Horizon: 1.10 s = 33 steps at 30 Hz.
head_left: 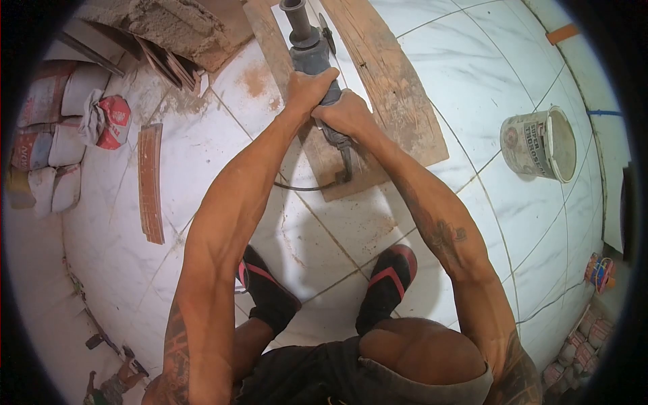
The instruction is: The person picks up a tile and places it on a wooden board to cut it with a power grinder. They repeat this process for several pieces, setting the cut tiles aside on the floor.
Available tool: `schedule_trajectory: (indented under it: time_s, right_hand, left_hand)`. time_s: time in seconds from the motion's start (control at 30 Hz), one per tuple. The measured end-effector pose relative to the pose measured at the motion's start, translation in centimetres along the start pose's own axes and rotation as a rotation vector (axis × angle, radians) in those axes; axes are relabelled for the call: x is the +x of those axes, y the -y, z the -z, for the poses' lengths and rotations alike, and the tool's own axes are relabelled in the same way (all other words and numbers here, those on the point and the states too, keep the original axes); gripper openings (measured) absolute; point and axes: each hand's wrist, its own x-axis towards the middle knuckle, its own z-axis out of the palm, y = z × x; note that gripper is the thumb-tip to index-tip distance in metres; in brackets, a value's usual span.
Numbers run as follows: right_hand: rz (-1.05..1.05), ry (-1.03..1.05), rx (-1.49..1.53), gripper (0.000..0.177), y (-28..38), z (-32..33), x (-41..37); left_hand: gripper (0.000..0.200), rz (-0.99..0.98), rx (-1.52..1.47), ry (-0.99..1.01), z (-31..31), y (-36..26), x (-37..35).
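Note:
An angle grinder (313, 59) is held out in front of me, its thin cutting disc (327, 34) seen edge-on at the right of its head. My left hand (309, 89) wraps around the grinder's body near the head. Just behind it, my right hand (345, 113) grips the rear of the body. The power cord (347, 165) drops from the back end and curves left. Below the grinder lie wooden boards (405, 111), with a white tile piece (347, 71) between them. Whether the disc touches the tile cannot be made out.
A lidded bucket (523, 143) stands at the right. On the left are stacked bags (67, 142), a narrow tile strip (151, 182) and a board with mortar (175, 30). Another person (115, 385) is at the lower left. My feet are on the tiled floor (331, 229).

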Motion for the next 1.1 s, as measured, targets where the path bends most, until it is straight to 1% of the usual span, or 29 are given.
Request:
schedule_trajectory:
  time_s: [0.07, 0.17, 0.27, 0.37, 0.47, 0.57, 0.7, 0.8, 0.9, 0.97, 1.07, 1.1]
  right_hand:
    - [0.004, 0.023, 0.018, 0.069, -0.2, 0.0, -0.5]
    - [0.004, 0.046, 0.051, 0.068, -1.1, -0.2, -1.3]
    - [-0.011, 0.067, 0.079, 0.067, -1.6, -0.4, -2.4]
    - [-0.001, 0.078, 0.093, 0.068, -2.0, -0.4, -3.2]
    - [0.013, 0.042, 0.074, 0.069, -2.3, -0.8, -2.8]
    - [0.004, 0.031, 0.070, 0.069, -2.3, -0.9, -2.1]
    - [-0.012, 0.050, 0.062, 0.069, -2.1, -0.7, -2.4]
    - [-0.015, 0.099, 0.129, 0.067, -2.7, -0.7, -3.3]
    - [0.052, 0.058, 0.135, 0.062, -3.4, -0.9, -4.5]
    - [0.041, 0.088, 0.141, 0.059, -3.3, -0.5, -5.7]
    - [0.026, 0.098, 0.152, 0.054, -3.3, -0.4, -7.1]
    - [0.020, 0.097, 0.156, 0.052, -3.4, -0.4, -7.5]
  left_hand:
    - [0.033, 0.000, -0.037, -0.035, -0.2, -0.5, -0.9]
    - [0.032, -0.031, -0.054, -0.024, -0.3, -0.5, -2.2]
    - [0.031, 0.011, -0.052, -0.016, -0.5, -0.3, -3.3]
    - [0.039, 0.050, 0.054, 0.031, -0.5, 0.1, -3.9]
    - [0.031, 0.025, -0.062, -0.029, -0.8, 0.0, -4.1]
    - [0.031, 0.016, -0.030, -0.009, -0.6, -0.2, -3.1]
    - [0.032, 0.022, -0.043, -0.017, -0.6, -0.2, -3.7]
    - [0.032, 0.009, -0.049, -0.016, -1.0, 0.3, -4.5]
    - [0.033, -0.028, -0.036, -0.033, -1.1, -0.3, -6.2]
    - [0.034, -0.054, 0.000, -0.066, -1.4, 0.1, -6.8]
    - [0.035, 0.023, 0.034, 0.010, -1.3, 0.7, -7.7]
    - [0.035, 0.012, 0.029, 0.003, -1.4, 0.8, -8.1]
